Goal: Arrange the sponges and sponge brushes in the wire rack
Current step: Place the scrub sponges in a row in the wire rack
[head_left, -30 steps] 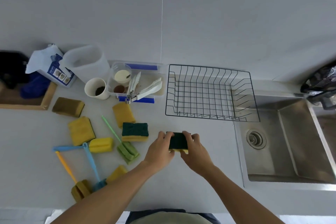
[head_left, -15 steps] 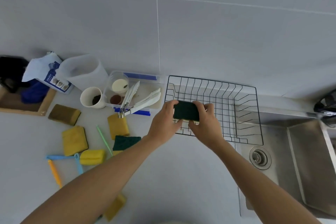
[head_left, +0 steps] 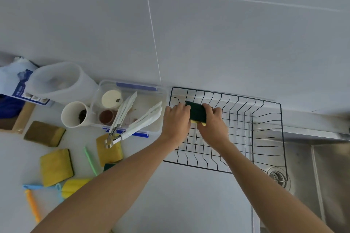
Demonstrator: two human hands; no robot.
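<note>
Both hands hold a green-and-yellow sponge (head_left: 197,113) inside the black wire rack (head_left: 265,138), near its back left corner. My left hand (head_left: 175,122) grips the sponge's left side and my right hand (head_left: 214,126) its right side. The sponge stands on its long edge, green face toward me. Left on the counter lie a brown sponge (head_left: 44,133), two yellow sponges (head_left: 55,166) (head_left: 108,150), and a yellow sponge brush (head_left: 73,187) with a blue handle. A green handle (head_left: 91,161) and an orange handle (head_left: 33,205) lie there too.
A clear plastic box (head_left: 144,119) with white tongs (head_left: 140,123) and small cups stands left of the rack. A white cup (head_left: 74,113), a translucent jug (head_left: 60,81) and a blue-white packet (head_left: 17,85) sit further left. The steel sink (head_left: 322,166) is at the right.
Both hands lifted the green sponge from the counter's front and carried it away from me into the rack's back left part. The camera view shifted forward.
</note>
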